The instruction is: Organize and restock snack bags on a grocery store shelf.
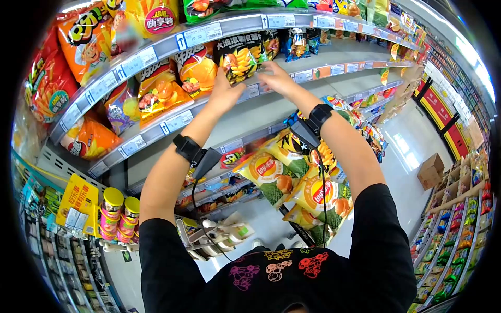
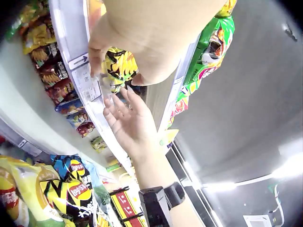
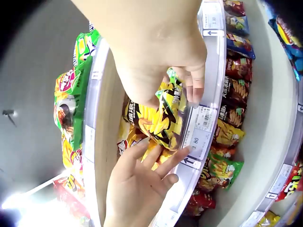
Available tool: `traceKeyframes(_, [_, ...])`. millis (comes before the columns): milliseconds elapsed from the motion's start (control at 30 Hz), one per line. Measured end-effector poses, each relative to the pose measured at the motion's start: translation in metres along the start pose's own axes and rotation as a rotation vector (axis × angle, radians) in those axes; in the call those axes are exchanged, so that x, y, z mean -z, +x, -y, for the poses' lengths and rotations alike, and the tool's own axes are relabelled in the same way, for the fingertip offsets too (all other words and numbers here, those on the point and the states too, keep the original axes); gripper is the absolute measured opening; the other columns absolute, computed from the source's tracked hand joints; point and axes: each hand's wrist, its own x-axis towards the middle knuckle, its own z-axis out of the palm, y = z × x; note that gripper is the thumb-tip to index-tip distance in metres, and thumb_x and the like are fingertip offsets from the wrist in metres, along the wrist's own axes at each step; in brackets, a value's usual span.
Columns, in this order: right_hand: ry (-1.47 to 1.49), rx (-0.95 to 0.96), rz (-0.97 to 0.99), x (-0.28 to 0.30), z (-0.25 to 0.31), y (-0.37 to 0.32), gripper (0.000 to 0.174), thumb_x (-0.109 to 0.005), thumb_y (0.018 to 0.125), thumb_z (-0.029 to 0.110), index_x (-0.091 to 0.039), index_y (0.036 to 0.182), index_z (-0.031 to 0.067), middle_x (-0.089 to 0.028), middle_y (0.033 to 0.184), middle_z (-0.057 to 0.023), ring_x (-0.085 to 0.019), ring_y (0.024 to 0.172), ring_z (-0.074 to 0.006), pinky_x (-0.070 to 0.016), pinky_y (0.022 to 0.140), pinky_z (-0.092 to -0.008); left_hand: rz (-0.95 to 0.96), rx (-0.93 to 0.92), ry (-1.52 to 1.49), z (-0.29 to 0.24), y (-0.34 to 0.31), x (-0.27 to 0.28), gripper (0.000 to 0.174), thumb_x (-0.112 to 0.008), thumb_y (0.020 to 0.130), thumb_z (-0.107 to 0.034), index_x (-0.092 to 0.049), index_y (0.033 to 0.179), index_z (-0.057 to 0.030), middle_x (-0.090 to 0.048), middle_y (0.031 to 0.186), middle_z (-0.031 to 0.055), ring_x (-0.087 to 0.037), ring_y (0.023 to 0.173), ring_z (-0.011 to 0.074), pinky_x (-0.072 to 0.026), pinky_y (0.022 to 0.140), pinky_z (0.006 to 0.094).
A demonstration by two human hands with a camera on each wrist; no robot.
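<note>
A black snack bag [image 1: 237,63] printed with yellow wavy fries stands at the front of a shelf, between my two hands. My left hand [image 1: 226,95] is at its left side, fingertips right at the bag's lower edge, the fingers loosely spread. On the other side, my right hand [image 1: 276,80] has its fingers extended toward the bag's right edge. The right wrist view shows the bag's printed front [image 3: 154,120] between the two hands, with the left hand's palm [image 3: 137,189] turned up. In the left wrist view the bag is partly hidden behind my left hand.
Orange snack bags [image 1: 197,68] stand left of the black bag, and small blue bags [image 1: 297,44] to its right. Price labels line the shelf edge [image 1: 177,121]. Below my right arm are yellow Lay's bags [image 1: 318,194]. A cardboard box [image 1: 431,171] sits on the aisle floor.
</note>
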Motion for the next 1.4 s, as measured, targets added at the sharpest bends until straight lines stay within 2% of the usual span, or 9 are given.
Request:
traceKeyframes(100, [-0.059,-0.049,-0.077,-0.008,-0.005,0.017,0.055,-0.064,0.078,0.026,-0.046,0.119,-0.007,-0.056,0.106,-0.0228,-0.062,0.058,-0.0203,-0.0519,0.051,-0.0313,0.069,0.106,-0.165,-0.017,0.002,0.005,0.07,-0.061,0.073,-0.011,-0.023,0.128,0.0101,-0.052,0.112,0.0239,-0.064,0.068,0.0246,-0.051,0.049,0.0305])
traceKeyframes(467, [0.339,-0.151,-0.035,0.008,0.011,0.026,0.052,-0.062,0.085,0.026,-0.037,0.122,-0.0018,-0.053,0.094,-0.0118,-0.057,0.058,-0.0178,-0.0482,0.05,-0.0305,0.129,0.058,-0.336,-0.026,0.0,0.004,0.079,-0.055,0.078,-0.006,-0.008,0.141,-0.0041,-0.048,0.124,0.0196,-0.066,0.064,0.0211,-0.0442,0.046,0.0246])
traceKeyframes(733, [0.402,-0.067,-0.076,0.03,0.034,0.006,0.051,-0.059,0.087,0.034,-0.035,0.119,0.0034,-0.052,0.107,-0.0156,-0.06,0.087,-0.0257,-0.0532,0.075,-0.0376,0.175,-0.165,-0.329,-0.062,-0.033,-0.024,0.089,-0.056,0.076,-0.003,0.003,0.141,0.0032,-0.048,0.122,0.0227,-0.065,0.069,0.0194,-0.0524,0.06,0.027])
traceKeyframes(833, [0.523,-0.001,-0.083,0.027,0.05,-0.003,0.063,-0.065,0.083,0.034,-0.024,0.117,0.0,-0.046,0.113,-0.0211,-0.061,0.093,-0.0319,-0.0533,0.08,-0.044,0.199,-0.224,-0.235,-0.059,-0.037,-0.037,0.087,-0.055,0.082,-0.004,0.006,0.144,-0.007,-0.064,0.082,0.0121,-0.065,0.074,0.0168,-0.0473,0.058,0.0241])
traceKeyframes(967, [0.471,-0.009,-0.361,0.023,0.057,-0.014,0.078,-0.075,0.073,0.021,-0.017,0.12,-0.0016,-0.049,0.106,-0.0234,-0.063,0.084,-0.0303,-0.0581,0.061,-0.0427,0.255,-0.267,-0.163,-0.073,-0.052,-0.041,0.085,-0.054,0.083,-0.004,0.005,0.144,-0.008,-0.065,0.081,0.0135,-0.065,0.075,0.0175,-0.0476,0.066,0.0257])
traceKeyframes(1133, [0.47,-0.051,-0.41,0.057,0.049,-0.051,0.073,-0.078,0.068,0.015,-0.022,0.113,-0.0005,-0.05,0.106,-0.0222,-0.063,0.085,-0.0288,-0.0575,0.062,-0.0439,0.272,-0.418,0.013,-0.096,-0.09,-0.043,0.084,-0.059,0.077,-0.006,-0.01,0.145,-0.011,-0.048,0.123,0.0207,-0.059,0.101,0.0227,-0.0461,0.077,0.0298])
traceKeyframes(1167, [0.515,-0.032,-0.391,0.069,0.042,-0.061,0.072,-0.077,0.07,0.015,-0.023,0.115,-0.0011,-0.05,0.106,-0.0215,-0.063,0.085,-0.0296,-0.0567,0.065,-0.0449,0.241,-0.543,0.108,-0.095,-0.089,-0.043,0.078,-0.062,0.074,-0.009,-0.023,0.142,-0.0098,-0.031,0.138,0.0201,-0.043,0.121,0.0281,-0.0392,0.092,0.0361])
traceKeyframes(1300, [0.51,-0.089,-0.422,0.124,0.058,-0.139,0.075,-0.075,0.073,0.019,-0.022,0.123,-0.0002,-0.051,0.105,-0.0199,-0.063,0.085,-0.0283,-0.0555,0.066,-0.0429,-0.009,-0.652,0.277,-0.103,-0.095,-0.047,0.069,-0.062,0.076,-0.013,-0.033,0.138,-0.0071,-0.023,0.141,0.0212,-0.023,0.132,0.0341,-0.0158,0.108,0.0421])
traceKeyframes(1400, [0.537,-0.086,-0.418,0.169,0.027,-0.201,0.065,-0.069,0.079,0.017,-0.027,0.126,0.0034,-0.055,0.101,-0.0157,-0.063,0.084,-0.0225,-0.0543,0.063,-0.0383,0.135,-0.533,0.061,-0.098,-0.094,-0.066,0.076,-0.062,0.075,-0.011,-0.024,0.141,-0.0069,-0.026,0.14,0.0211,-0.028,0.129,0.0354,-0.0248,0.105,0.042])
